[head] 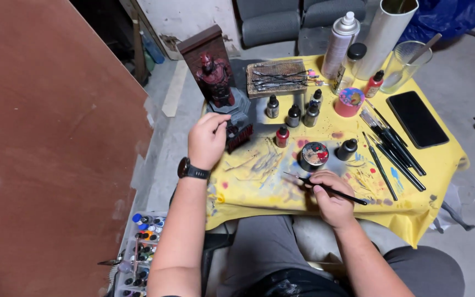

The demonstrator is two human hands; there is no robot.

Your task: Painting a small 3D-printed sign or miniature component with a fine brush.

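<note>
A red-and-black figurine [215,82] on a grey base stands at the far left edge of a paint-spattered yellow bench [413,212], in front of a dark upright backdrop panel [202,49]. The person's left hand [207,140], a watch [192,169] on the wrist, rests against the base, fingers curled loosely on it. The right hand [331,195] pinches a thin black paintbrush [325,188] low over the bench, its tip just short of a small round palette [314,155] dabbed with red and white. This looks like a pause between strokes to load or wipe the brush; the next stroke would call for a steady hold on the base and a fine touch. Dropper bottles [294,113] stand in a cluster between figurine and palette; spare brushes [394,146], a black phone [417,118] and a spray can [341,44] lie further right. A tray of paint pots [141,250] sits on the floor.
</note>
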